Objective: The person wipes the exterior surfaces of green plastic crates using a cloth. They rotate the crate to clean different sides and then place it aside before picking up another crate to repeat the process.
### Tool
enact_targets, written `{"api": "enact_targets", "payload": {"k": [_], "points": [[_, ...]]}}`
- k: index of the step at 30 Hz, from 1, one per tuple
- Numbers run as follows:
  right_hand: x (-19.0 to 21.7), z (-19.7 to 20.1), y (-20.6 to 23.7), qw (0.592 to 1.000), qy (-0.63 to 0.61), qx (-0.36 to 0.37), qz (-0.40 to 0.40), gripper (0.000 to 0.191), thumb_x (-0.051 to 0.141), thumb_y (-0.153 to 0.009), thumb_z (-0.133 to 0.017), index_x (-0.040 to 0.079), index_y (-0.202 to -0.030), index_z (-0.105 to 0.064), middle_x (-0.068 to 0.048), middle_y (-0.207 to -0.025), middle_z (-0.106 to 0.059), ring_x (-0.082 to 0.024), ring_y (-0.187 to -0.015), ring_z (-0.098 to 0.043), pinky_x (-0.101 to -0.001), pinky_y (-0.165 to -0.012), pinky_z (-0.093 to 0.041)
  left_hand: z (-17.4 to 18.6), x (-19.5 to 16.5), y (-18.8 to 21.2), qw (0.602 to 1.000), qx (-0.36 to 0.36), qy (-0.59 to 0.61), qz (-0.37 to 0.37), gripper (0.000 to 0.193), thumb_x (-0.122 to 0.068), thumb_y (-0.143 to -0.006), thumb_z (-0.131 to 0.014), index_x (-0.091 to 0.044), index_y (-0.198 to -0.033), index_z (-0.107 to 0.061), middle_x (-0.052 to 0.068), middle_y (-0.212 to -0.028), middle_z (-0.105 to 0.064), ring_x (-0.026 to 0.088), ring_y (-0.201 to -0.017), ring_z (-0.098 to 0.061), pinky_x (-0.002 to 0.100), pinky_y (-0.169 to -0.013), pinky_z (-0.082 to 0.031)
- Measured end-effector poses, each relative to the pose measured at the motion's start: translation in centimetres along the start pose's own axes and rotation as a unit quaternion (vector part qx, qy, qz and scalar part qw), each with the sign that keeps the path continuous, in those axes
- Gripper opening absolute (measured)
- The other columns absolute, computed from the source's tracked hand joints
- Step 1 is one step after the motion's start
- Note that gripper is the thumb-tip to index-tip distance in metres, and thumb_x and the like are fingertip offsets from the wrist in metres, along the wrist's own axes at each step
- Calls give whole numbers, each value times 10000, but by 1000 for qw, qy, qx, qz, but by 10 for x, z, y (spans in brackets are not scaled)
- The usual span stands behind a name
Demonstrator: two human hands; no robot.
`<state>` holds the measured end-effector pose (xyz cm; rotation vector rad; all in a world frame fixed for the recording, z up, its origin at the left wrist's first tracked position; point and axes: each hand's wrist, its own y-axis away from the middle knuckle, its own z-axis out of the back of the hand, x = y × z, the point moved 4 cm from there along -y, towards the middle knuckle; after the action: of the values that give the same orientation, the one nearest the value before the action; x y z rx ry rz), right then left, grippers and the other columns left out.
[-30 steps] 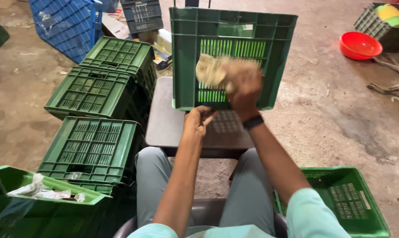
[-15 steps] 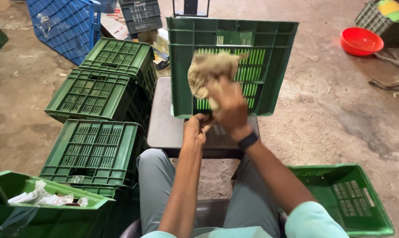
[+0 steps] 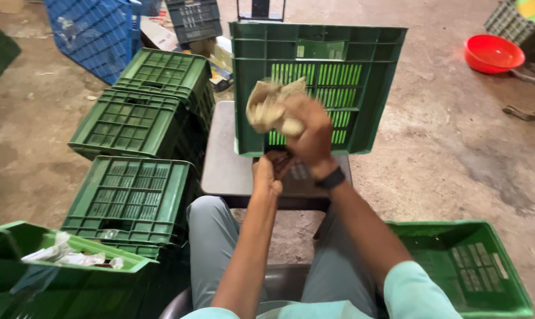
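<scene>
Right hand (image 3: 309,139) is fisted around a crumpled beige rag (image 3: 269,106), pressed against the slotted face of the green plastic crate (image 3: 317,88). That crate stands on its side on a small dark stool top (image 3: 226,165) at 12 o'clock, open side facing away, so only its base grid shows. A black wristband (image 3: 330,178) sits on the right wrist.

Left hand (image 3: 266,175) is low at the crate's bottom edge, fingers curled; can't tell whether it grips anything, the spot is dark and partly hidden by the right hand.

Around:
- 9–10 o'clock: three upturned green crates (image 3: 129,195) stacked close together, bases up, crowding the stool's left side.
- 7 o'clock: green crate with white crumpled scraps (image 3: 67,255) lying on its rim.
- 4 o'clock: open green crate (image 3: 474,272) on the floor, a pale rectangular label on its inner base.
- 11 o'clock: blue plastic crate (image 3: 96,32) tilted, with a dark grey crate (image 3: 193,19) beside it.
- 2 o'clock: red round plastic bowl (image 3: 493,53) on bare concrete, well apart.

A pale patch shows near the top of the worked crate's face.
</scene>
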<state>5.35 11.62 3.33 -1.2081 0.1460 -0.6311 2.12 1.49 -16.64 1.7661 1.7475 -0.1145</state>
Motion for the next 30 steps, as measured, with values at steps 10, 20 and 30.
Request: {"api": "enact_targets", "payload": {"k": [10,20,30], "points": [[-15,-5,-117,989,92,-108,46,496,96,-871,-767,221,-1348,-719,-56,-1409,-636,-284,-1278,-581,-398,-1088,-503,1,2,1,1000,-16,-6,-11,100,102,-764,-610,95,-863,-622,200,-897,-689,329,-809,-711,494,-767,-632],[12,-21,-92,988,146,-54,-24,550,1,-881,-809,276,-1352,-733,-36,-1444,-597,-327,-1200,-532,-414,-1089,-503,-3,0,5,999,-22,-13,-26,158,105,-767,-585,117,-919,-626,201,-907,-701,342,-770,-733,471,-738,-653],[80,-49,5,978,103,179,-12,403,-13,-745,-676,184,-1082,-778,-67,-1143,-699,-360,-1043,-611,-438,-826,-547,-12,-2,4,676,130,-651,-319,467,-248,-923,-568,-58,-1346,-511,93,-1279,-603,269,-1172,-568,479,-1026,-462]]}}
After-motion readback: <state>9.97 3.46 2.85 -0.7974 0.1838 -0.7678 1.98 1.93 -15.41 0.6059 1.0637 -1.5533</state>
